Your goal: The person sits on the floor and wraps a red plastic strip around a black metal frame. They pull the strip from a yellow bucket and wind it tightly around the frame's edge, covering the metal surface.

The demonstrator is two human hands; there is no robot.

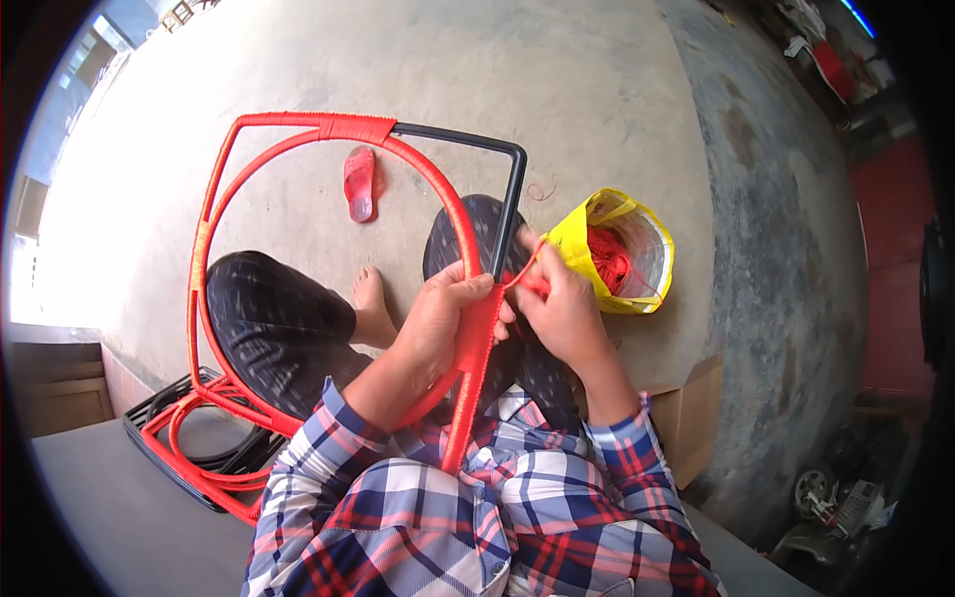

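Observation:
A square frame with a round ring inside it (358, 127) stands tilted over my lap. Red cord is wound tightly over most of it, but the upper right corner (518, 169) shows bare black. My left hand (448, 313) grips the right side of the frame, with the thumb just below where the winding ends. Close beside it, my right hand (560, 303) is closed on a strand of red cord (527, 266) that meets the frame at that spot. Part of the right fingers is blurred.
A yellow bag (571, 239) holding a red cord bundle (609, 259) stands just right of my knee. More red and black frames (189, 476) lie on the grey bench (129, 527) at left. A red sandal (359, 185) lies ahead; a cardboard box (693, 406) sits at right.

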